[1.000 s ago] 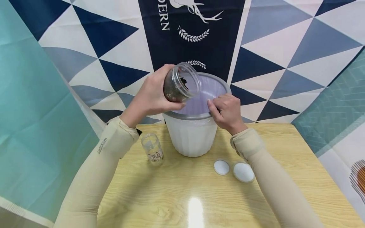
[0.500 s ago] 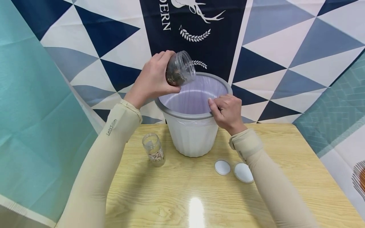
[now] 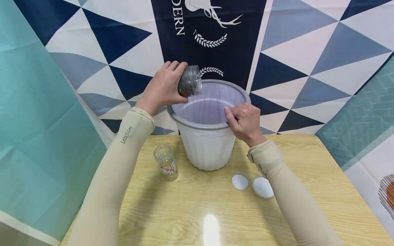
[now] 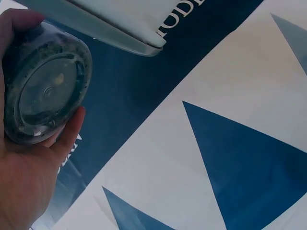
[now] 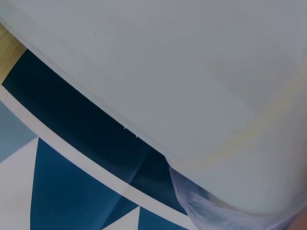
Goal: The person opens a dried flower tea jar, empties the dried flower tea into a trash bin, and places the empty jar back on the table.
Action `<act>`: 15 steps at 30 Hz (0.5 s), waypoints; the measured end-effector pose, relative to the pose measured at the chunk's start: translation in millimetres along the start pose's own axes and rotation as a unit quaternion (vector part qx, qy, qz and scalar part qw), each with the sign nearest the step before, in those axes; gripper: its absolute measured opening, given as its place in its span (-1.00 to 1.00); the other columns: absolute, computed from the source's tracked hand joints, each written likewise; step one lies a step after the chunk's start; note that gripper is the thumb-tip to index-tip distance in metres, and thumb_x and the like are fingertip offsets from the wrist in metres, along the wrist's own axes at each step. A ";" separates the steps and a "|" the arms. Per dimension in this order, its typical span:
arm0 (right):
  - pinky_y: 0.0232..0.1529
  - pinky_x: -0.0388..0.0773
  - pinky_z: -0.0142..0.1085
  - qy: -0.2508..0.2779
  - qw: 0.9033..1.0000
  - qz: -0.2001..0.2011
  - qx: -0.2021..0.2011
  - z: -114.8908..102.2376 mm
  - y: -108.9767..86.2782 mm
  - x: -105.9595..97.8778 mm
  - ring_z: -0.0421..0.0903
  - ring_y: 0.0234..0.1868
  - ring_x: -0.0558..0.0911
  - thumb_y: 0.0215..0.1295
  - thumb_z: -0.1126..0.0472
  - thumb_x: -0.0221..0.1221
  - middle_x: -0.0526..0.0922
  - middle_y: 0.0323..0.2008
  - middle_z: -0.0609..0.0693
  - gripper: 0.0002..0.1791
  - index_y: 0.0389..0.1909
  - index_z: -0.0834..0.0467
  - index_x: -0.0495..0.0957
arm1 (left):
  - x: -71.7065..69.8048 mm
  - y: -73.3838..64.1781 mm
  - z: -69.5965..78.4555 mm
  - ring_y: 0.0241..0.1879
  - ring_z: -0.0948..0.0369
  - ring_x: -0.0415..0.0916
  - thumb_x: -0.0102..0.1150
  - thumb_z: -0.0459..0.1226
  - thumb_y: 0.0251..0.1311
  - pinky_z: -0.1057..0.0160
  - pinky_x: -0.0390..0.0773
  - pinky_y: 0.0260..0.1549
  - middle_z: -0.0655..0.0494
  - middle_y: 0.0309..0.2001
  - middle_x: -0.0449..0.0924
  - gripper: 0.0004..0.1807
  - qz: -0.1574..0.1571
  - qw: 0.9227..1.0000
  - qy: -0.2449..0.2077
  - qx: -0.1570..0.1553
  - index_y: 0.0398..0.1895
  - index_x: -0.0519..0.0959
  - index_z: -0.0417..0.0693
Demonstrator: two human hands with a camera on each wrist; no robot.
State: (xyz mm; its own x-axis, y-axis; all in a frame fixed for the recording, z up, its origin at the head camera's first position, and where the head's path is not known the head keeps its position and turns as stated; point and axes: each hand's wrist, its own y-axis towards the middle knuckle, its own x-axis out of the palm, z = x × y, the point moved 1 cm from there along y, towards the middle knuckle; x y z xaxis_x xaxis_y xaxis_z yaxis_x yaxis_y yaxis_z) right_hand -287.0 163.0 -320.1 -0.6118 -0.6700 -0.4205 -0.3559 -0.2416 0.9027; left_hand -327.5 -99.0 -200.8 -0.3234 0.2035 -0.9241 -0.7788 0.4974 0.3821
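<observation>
My left hand (image 3: pixel 164 83) grips a clear screw-top jar (image 3: pixel 189 82) with dark contents, tipped on its side above the bin's left rim. Its mouth faces right, over the opening. The jar's round base (image 4: pixel 48 91) shows in the left wrist view, with thumb and fingers wrapped about its sides. A white bin (image 3: pixel 207 147) with a grey rim and a thin purple liner (image 3: pixel 209 102) stands upright on the table. My right hand (image 3: pixel 244 121) holds the rim at the right, fingers curled over it. The right wrist view is mostly bin wall, with some liner (image 5: pixel 216 213) below.
A second clear jar (image 3: pixel 167 167) with a printed label stands uncovered left of the bin. Two round white lids, a smaller one (image 3: pixel 240 181) and a larger one (image 3: pixel 263 187), lie on the wooden table (image 3: pixel 184 212). Patterned cloth (image 3: pixel 129 37) hangs behind the bin.
The held jar has risen, then dropped slightly and shifted left. Its mouth has turned away from the head camera, towards the right. My right hand stays on the rim.
</observation>
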 end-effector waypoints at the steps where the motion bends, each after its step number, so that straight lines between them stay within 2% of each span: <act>1: -0.66 0.21 -0.12 0.000 1.000 0.000 0.001 0.2 -0.5 -0.1 0.06 -0.76 0.32 0.46 0.02 -0.08 0.30 -0.87 0.02 -0.34 -0.93 0.07 0.28 | 1.1 0.2 -0.3 0.32 -0.06 0.32 0.57 0.03 -0.05 0.01 0.46 0.38 -0.13 0.39 0.41 0.10 0.000 1.000 0.008 0.007 0.54 0.22 -0.13; 5: -0.66 0.19 -0.13 0.002 1.000 0.004 0.003 0.8 -1.3 0.7 0.05 -0.77 0.30 0.46 0.02 -0.08 0.28 -0.88 0.01 -0.34 -0.94 0.08 0.26 | 3.2 0.4 0.1 0.29 -0.07 0.32 0.59 0.01 -0.06 0.02 0.44 0.37 -0.14 0.36 0.42 0.10 0.004 0.999 0.039 0.033 0.53 0.23 -0.15; 8: -0.67 0.19 -0.13 0.002 1.000 0.004 0.000 0.2 -1.2 2.3 0.04 -0.77 0.30 0.46 0.03 -0.07 0.27 -0.88 0.01 -0.34 -0.94 0.08 0.25 | 3.4 -0.7 1.0 0.28 -0.08 0.32 0.60 0.00 -0.07 0.02 0.43 0.37 -0.15 0.35 0.42 0.11 0.005 0.998 0.055 0.039 0.53 0.23 -0.15; 15: -0.67 0.20 -0.13 -0.005 1.000 0.000 -0.002 -0.2 -0.7 1.1 0.05 -0.77 0.30 0.45 0.05 -0.07 0.29 -0.88 0.02 -0.35 -0.94 0.08 0.27 | 4.7 -1.6 2.9 0.24 -0.08 0.35 0.60 -0.03 -0.06 0.02 0.46 0.35 -0.14 0.31 0.45 0.07 0.022 0.997 0.062 0.052 0.51 0.25 -0.15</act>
State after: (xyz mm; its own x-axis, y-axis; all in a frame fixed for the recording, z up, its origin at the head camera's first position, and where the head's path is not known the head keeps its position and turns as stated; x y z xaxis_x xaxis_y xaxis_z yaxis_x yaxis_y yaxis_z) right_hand -287.4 162.2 -321.1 -0.6186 -0.6626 -0.4223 -0.3542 -0.2445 0.9026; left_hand -326.2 -96.4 -205.8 -0.4240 0.1247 -0.8970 -0.7050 0.5763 0.4133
